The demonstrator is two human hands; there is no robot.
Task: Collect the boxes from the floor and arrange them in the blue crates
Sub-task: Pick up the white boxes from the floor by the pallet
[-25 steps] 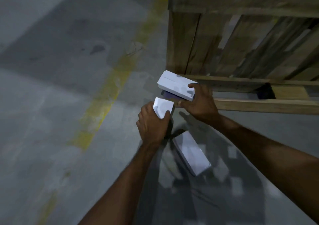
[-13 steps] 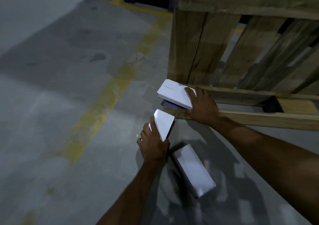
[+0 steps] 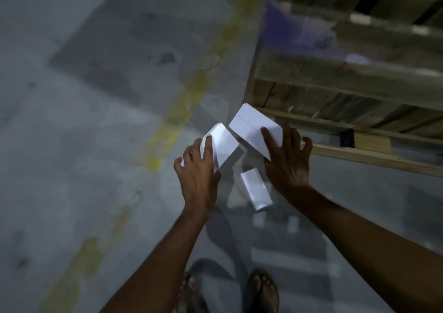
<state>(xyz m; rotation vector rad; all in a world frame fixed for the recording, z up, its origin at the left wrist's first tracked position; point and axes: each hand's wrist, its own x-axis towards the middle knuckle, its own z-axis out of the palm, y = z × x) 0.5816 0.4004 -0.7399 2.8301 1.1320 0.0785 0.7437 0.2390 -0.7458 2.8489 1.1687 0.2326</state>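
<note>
My left hand (image 3: 199, 171) grips a small white box (image 3: 223, 144) held up off the floor. My right hand (image 3: 287, 161) holds a second, wider white box (image 3: 251, 126) by its near edge, fingers spread across its top. The two boxes nearly touch. A third white box (image 3: 256, 189) lies flat on the grey concrete floor between my hands, below them. No blue crate shows clearly; a blurred blue patch (image 3: 285, 27) sits behind the wooden slats.
A wooden pallet structure (image 3: 347, 77) fills the upper right, with a low wooden rail (image 3: 371, 156) just beyond my right hand. A worn yellow floor line (image 3: 172, 125) runs diagonally at left. My sandalled feet (image 3: 263, 291) stand at the bottom.
Both hands have lifted their boxes off the pallet rail and floor, and the view has risen and tilted down, so my feet now show. The third box stays on the floor.
</note>
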